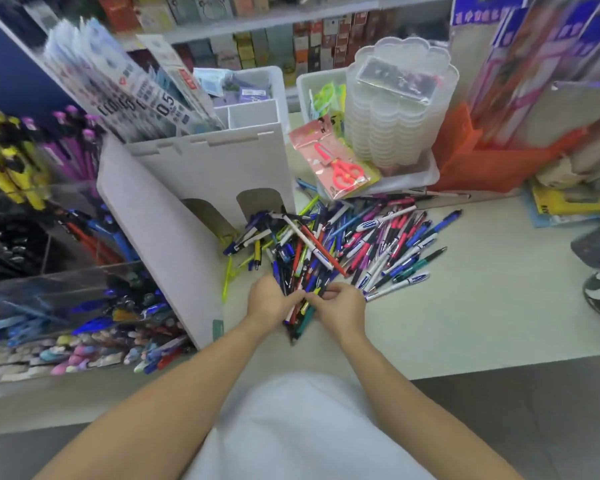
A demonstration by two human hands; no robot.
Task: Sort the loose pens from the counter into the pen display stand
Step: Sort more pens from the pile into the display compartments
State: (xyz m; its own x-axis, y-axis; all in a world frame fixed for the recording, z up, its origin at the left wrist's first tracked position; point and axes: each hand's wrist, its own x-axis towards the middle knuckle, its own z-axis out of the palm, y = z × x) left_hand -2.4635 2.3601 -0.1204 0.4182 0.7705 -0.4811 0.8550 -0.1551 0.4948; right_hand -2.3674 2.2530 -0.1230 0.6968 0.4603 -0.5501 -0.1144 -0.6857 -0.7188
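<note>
A person in a white top stands at a shop counter (465, 306), both bare arms stretched forward over a heap of loose pens (354, 240). The left hand (269, 303) closes its grip around a bundle of pens (300, 308); the bundle's long axis runs from about 7 o'clock near the body up toward 1 o'clock, the lower ends poking out beneath the fingers toward the person. The right hand (342, 306), just beside it, has its fingers curled in against the same bundle, pinching at the pens where the two hands meet. The rest of the heap fans out on the counter from 12 to 2 o'clock of the hands, most pens lying slantwise with their long axes running from lower left to upper right; one white pen with a red stripe (310, 242) crosses them the other way. The pen display stand (84, 306), with clear tiers holding blue, red, yellow and pastel pens, sits at 9 o'clock of the hands, blurred. A white partition box (201, 174) rises between the stand and the heap. At 1 o'clock, red scissors in a packet (340, 168) lean on a tray beside a stack of clear plastic containers (395, 105).
</note>
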